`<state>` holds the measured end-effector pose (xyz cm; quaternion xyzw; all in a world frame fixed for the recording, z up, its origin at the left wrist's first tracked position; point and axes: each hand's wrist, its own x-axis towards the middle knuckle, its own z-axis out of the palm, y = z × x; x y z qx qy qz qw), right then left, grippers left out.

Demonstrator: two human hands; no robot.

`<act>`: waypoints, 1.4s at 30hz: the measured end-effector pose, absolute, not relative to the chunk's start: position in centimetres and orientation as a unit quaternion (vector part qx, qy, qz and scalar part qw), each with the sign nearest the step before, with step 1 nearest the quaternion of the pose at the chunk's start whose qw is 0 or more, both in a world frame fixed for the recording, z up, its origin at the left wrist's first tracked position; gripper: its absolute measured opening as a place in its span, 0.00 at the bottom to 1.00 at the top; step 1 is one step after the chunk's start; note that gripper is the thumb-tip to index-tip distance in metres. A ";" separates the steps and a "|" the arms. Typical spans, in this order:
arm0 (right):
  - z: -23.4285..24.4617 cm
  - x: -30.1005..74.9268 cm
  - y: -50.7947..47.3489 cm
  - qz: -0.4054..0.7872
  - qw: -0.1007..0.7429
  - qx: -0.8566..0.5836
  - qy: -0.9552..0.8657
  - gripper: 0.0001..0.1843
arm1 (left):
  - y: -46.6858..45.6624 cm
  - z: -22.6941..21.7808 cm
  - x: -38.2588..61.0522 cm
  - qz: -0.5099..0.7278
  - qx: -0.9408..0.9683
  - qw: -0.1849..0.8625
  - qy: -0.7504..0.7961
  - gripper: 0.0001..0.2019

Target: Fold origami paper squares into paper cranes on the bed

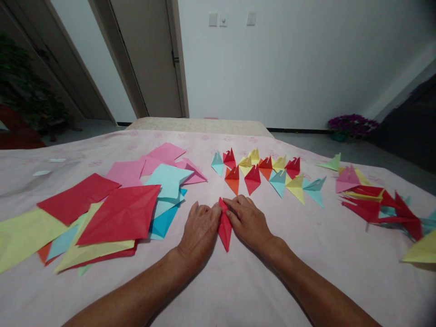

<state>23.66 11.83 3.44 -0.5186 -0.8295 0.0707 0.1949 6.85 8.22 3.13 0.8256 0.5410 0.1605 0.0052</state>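
A narrow red piece of folded paper (225, 231), long and diamond-shaped, lies upright in the view on the tablecloth in front of me. My left hand (201, 227) presses its left edge near the upper part, fingers curled together. From the other side my right hand (248, 220) pinches the upper right edge with thumb and fingertips. Just beyond my hands stand several small folded paper cranes (252, 178) in red, orange, yellow and light blue, set in loose rows.
Loose coloured sheets, a red sheet (119, 213) on top, are heaped at left, with pink sheets (163, 156) behind. More folded paper pieces (381, 206) lie at right. A pink-white tablecloth (218, 295) covers the table; a wall (306, 68) and door (146, 54) stand beyond.
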 end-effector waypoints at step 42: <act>4.6 24.1 13.3 0.055 0.079 -0.506 -0.857 0.18 | 8.6 3.3 6.8 0.095 0.857 -0.030 0.506 0.21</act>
